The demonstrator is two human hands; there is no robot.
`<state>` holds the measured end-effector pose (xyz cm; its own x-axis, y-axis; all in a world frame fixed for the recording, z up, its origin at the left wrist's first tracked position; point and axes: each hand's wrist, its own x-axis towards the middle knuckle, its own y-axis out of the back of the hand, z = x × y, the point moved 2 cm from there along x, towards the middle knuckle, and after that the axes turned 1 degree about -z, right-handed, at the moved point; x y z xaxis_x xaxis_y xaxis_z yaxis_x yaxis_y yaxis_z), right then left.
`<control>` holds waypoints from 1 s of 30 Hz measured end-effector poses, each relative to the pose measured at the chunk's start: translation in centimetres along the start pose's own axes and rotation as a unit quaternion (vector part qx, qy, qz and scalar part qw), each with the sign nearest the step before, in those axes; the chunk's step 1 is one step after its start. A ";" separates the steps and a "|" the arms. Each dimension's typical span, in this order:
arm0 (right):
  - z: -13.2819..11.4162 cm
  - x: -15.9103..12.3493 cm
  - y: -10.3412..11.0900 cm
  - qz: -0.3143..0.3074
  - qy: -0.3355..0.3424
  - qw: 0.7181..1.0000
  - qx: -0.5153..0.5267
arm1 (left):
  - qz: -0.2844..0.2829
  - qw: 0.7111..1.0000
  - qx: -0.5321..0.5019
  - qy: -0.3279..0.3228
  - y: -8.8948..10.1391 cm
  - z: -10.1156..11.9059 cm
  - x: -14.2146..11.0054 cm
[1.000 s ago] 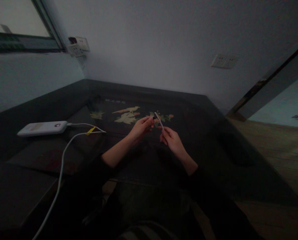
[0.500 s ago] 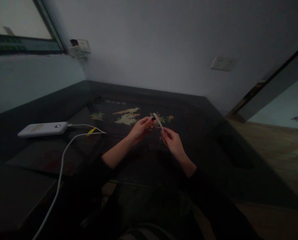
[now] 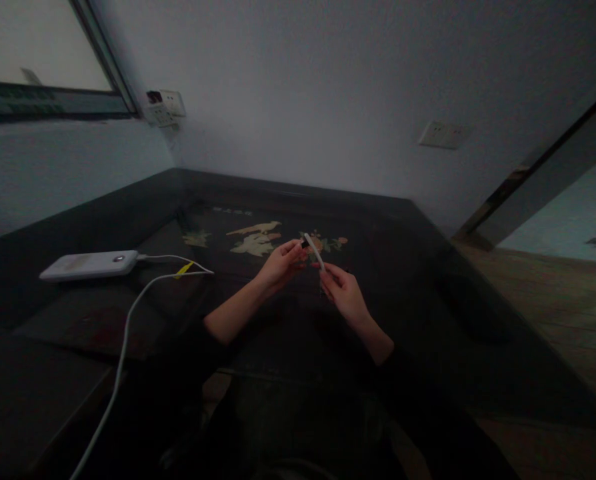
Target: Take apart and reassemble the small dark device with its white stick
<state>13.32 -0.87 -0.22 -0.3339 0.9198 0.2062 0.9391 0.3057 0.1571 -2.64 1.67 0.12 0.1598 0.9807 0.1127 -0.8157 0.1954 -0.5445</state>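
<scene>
Above the dark table, my left hand is closed in a pinch on a small black object, too small to name. My right hand grips the lower end of a slim white stick, which slants up and to the left. The stick's upper end is right beside the black object; whether they touch I cannot tell. Something small and greyish shows just below my right fingers, too dim to make out.
The dark tabletop bears a bird-and-flower picture. At left lies a white power bank with a white cable carrying a yellow tag. Wall sockets are behind, and a dark flat object is at right.
The whole view has shifted slightly, so everything sits a little lower. Both hands keep their grips, with the white stick and black object still close together.
</scene>
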 end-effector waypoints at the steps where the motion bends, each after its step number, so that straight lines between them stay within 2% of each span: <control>1: 0.0 0.0 -0.1 -0.004 -0.002 1.000 0.009 | 0.000 1.000 -0.004 -0.002 -0.1 0.0 0.0; 11: -0.2 -0.6 -0.9 -0.051 -0.011 0.996 0.073 | -0.022 0.999 -0.016 -0.025 -0.7 0.2 -0.2; 18: 0.3 -0.1 -0.5 -0.009 0.001 0.999 0.043 | 0.007 0.999 -0.017 -0.030 -0.5 0.0 -0.2; 23: 0.7 0.1 -0.1 0.025 0.002 0.999 0.022 | -0.006 0.999 -0.020 -0.030 -0.5 -0.1 -0.2; 30: 0.3 0.0 -0.1 0.015 0.002 1.000 0.013 | 0.001 0.999 -0.029 -0.031 -0.8 0.1 -0.3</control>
<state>13.25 -0.81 -0.55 -0.3057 0.9277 0.2141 0.9505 0.2843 0.1255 -2.12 1.20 0.57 0.1217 0.9791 0.1627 -0.7824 0.1955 -0.5913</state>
